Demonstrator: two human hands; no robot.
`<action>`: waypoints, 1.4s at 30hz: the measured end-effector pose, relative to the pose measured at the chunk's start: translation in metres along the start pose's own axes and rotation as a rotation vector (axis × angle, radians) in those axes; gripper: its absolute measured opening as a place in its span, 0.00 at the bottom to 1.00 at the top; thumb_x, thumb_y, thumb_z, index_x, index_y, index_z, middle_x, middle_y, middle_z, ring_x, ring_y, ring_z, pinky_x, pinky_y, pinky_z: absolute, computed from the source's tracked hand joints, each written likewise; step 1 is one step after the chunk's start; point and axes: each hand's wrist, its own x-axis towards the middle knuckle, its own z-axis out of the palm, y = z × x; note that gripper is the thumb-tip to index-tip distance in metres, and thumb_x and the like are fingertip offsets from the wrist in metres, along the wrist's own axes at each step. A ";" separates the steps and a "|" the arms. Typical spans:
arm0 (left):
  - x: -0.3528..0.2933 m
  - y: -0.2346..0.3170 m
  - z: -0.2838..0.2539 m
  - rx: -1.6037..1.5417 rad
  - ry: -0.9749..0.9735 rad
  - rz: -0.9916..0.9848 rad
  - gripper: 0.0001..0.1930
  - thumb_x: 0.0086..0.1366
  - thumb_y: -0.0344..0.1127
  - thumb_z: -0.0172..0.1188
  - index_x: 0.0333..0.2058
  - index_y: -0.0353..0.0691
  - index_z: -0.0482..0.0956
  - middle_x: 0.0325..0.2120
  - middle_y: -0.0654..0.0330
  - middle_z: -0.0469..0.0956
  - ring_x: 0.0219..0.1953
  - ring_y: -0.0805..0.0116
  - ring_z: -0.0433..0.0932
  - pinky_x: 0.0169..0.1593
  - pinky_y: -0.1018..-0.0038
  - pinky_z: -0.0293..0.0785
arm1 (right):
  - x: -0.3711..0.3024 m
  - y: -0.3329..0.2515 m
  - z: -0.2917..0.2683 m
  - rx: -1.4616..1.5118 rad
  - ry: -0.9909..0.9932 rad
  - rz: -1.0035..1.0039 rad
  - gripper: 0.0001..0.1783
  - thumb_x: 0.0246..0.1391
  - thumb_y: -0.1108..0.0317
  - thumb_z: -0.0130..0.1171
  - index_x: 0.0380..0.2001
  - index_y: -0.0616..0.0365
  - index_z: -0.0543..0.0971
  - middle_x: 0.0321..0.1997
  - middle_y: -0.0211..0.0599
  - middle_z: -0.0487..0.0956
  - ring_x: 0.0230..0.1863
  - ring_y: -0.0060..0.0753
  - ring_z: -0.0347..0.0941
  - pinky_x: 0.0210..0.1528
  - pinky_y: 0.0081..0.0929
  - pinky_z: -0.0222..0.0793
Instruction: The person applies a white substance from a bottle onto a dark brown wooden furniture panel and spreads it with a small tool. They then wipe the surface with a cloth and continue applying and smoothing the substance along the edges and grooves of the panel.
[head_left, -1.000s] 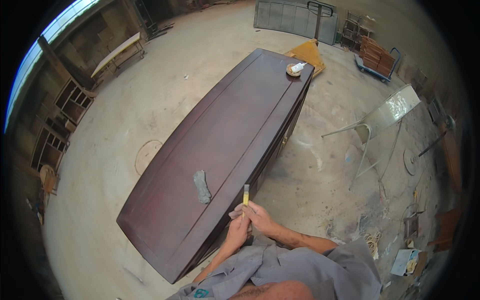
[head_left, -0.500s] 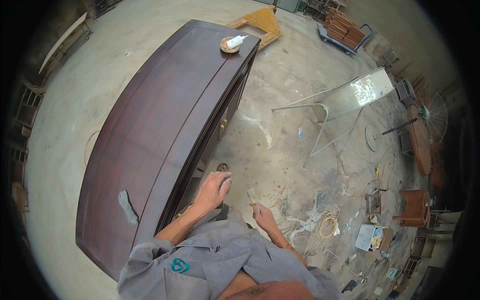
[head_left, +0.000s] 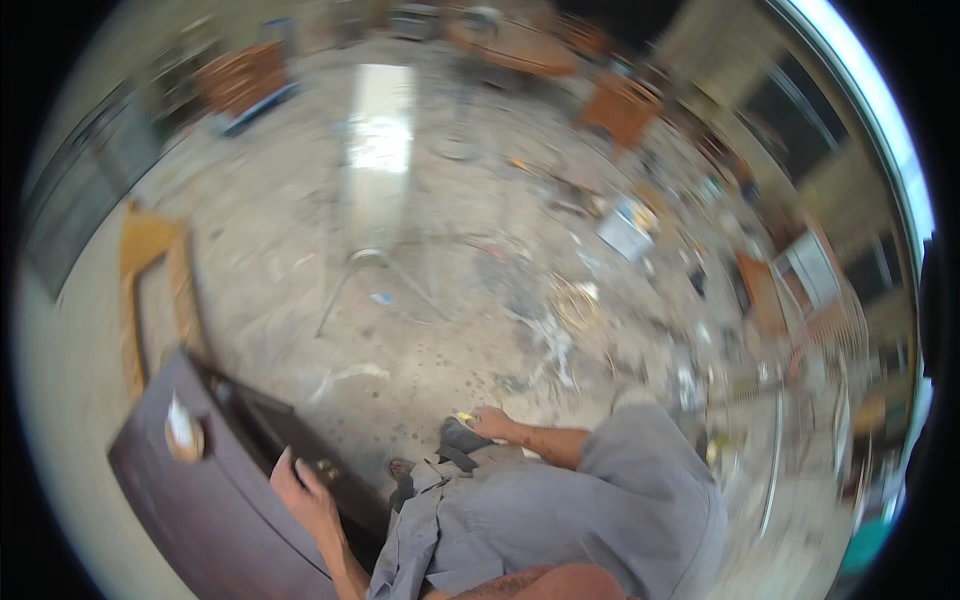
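Observation:
A dark brown wooden cabinet (head_left: 165, 510) stands at my lower left, its top glossy. Close by its front edge, my left hand (head_left: 305, 495) is open, thumb and fingers apart and nothing in them. Whether it touches the wood I cannot tell. My right hand (head_left: 490, 423) is closed round a small tool with a yellowish handle (head_left: 464, 416), in front of my body; blur hides its kind. On the cabinet's far end, a white nozzle bottle (head_left: 180, 418) rests on a round tan piece (head_left: 190, 446).
A yellow pallet jack (head_left: 155, 240) stands beyond the cabinet. Ahead is a long shiny panel on metal legs (head_left: 378, 160). Coiled cable (head_left: 573, 303) and an open white box (head_left: 628, 230) lie on the floor to the right. A loaded blue trolley (head_left: 250, 105) is far left.
The view has swung right, so the cabinet now sits at lower left. My left hand has opened out beside the cabinet's front; my right hand still grips the small tool.

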 end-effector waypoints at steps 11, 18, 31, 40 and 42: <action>0.087 -0.107 0.023 0.333 -0.189 0.446 0.12 0.70 0.31 0.57 0.48 0.32 0.80 0.45 0.45 0.81 0.53 0.39 0.76 0.62 0.48 0.71 | 0.118 0.079 0.097 0.092 0.038 -0.187 0.22 0.58 0.54 0.58 0.45 0.62 0.83 0.44 0.56 0.84 0.49 0.59 0.80 0.51 0.48 0.74; 0.124 -0.052 -0.004 0.524 -0.319 0.175 0.17 0.60 0.22 0.61 0.49 0.33 0.79 0.63 0.44 0.71 0.70 0.37 0.63 0.71 0.44 0.61 | 0.262 -0.048 0.006 0.238 0.023 -0.099 0.18 0.66 0.55 0.59 0.47 0.57 0.83 0.29 0.40 0.83 0.27 0.35 0.79 0.31 0.37 0.73; 0.111 -0.048 -0.004 0.629 -0.329 -0.107 0.32 0.59 0.28 0.63 0.64 0.34 0.70 0.70 0.47 0.64 0.73 0.48 0.61 0.75 0.54 0.59 | 0.420 -0.335 -0.038 0.196 -0.527 -0.376 0.16 0.69 0.60 0.56 0.53 0.59 0.80 0.24 0.29 0.75 0.22 0.21 0.68 0.25 0.26 0.64; 0.110 -0.051 -0.007 0.668 -0.446 -0.150 0.32 0.65 0.33 0.56 0.68 0.37 0.66 0.73 0.52 0.61 0.76 0.56 0.57 0.78 0.58 0.52 | 0.426 -0.468 -0.034 0.140 -0.678 -0.659 0.26 0.71 0.67 0.52 0.70 0.54 0.69 0.35 0.30 0.77 0.28 0.17 0.66 0.30 0.22 0.64; 0.109 -0.049 -0.007 0.667 -0.438 -0.192 0.33 0.66 0.35 0.54 0.70 0.38 0.63 0.73 0.54 0.59 0.76 0.56 0.55 0.79 0.59 0.51 | 0.417 -0.517 -0.032 0.062 -0.712 -0.797 0.26 0.71 0.70 0.51 0.71 0.58 0.69 0.39 0.34 0.80 0.35 0.23 0.72 0.37 0.26 0.70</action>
